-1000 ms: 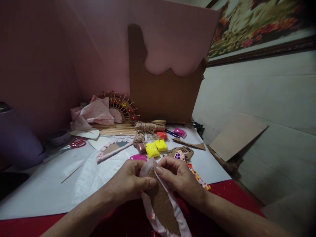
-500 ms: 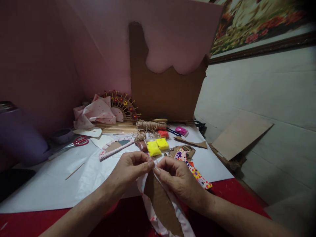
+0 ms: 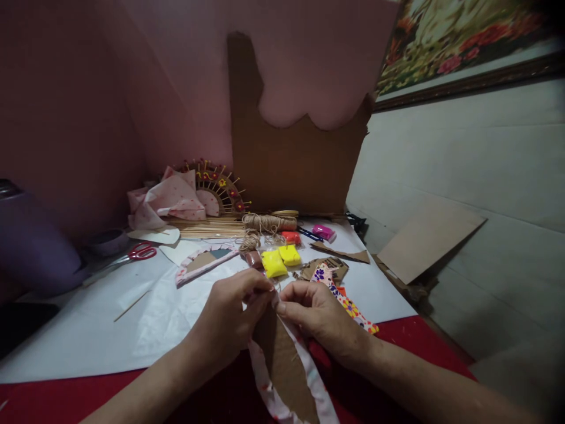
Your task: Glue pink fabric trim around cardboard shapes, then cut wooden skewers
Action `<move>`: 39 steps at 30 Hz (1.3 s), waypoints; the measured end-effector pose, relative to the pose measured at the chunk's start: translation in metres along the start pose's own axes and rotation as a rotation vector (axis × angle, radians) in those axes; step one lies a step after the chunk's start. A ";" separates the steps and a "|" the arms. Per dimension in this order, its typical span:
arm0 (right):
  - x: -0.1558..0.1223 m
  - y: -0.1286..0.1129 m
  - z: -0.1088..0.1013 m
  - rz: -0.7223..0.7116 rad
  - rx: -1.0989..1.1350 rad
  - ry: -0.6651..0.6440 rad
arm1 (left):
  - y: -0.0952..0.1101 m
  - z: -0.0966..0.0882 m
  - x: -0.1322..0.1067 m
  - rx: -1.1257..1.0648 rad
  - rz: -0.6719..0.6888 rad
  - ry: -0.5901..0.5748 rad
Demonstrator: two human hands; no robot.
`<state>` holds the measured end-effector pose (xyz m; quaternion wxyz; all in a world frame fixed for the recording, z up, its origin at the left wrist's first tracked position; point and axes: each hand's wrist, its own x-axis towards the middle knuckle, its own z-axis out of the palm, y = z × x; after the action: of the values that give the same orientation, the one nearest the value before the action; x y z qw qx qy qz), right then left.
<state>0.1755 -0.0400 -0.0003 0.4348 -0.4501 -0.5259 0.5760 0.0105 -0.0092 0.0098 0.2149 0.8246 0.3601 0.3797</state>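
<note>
Looking down at the near edge of the bench, I log both hands closed in pinch grips on one thing: a long, tapering cardboard piece bordered with a pale pink fabric strip. The left hand comes in from the left, thumb and forefinger nipped together on the fabric at the piece's upper tip. The right hand meets it from the right, thumb pressed to forefinger on the right border just beside that tip. Fingertips of both hands are almost touching, so neither hand is clearly nearer; the tip sits between them. The long axis runs from that tip back toward me and slightly right, and the lower end passes out of the bottom of the view. The piece is held above the red cover at the near edge, and I cannot tell whether its lower part rests on anything. Beyond the hands, on the white paper sheet toward the middle of the bench, are two yellow packets, with a flowered strip just beside the right hand. Twine lies near the far edge, and red-handled scissors well apart to the left.
</note>
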 end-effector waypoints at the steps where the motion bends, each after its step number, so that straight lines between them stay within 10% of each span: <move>1: 0.000 0.000 0.000 0.006 0.008 0.000 | 0.000 0.000 -0.001 0.068 0.087 0.005; 10: 0.002 0.001 -0.005 -0.023 0.099 -0.030 | 0.008 -0.005 0.000 0.267 0.534 -0.018; 23: 0.003 -0.002 -0.009 -0.083 0.317 -0.090 | 0.010 -0.008 -0.004 0.540 0.689 0.102; 28: 0.002 0.000 -0.010 -0.127 0.281 -0.113 | 0.011 -0.007 -0.011 0.269 0.456 0.067; 34: 0.003 -0.004 -0.012 -0.204 0.179 -0.047 | 0.011 -0.010 -0.004 -0.361 -0.207 0.153; 39: 0.003 -0.006 -0.012 -0.215 0.140 -0.017 | 0.008 -0.007 0.004 -0.675 -0.469 -0.030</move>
<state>0.1869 -0.0340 0.0046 0.5199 -0.3548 -0.5333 0.5651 0.0105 -0.0107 0.0214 0.5593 0.6088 0.3906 0.4050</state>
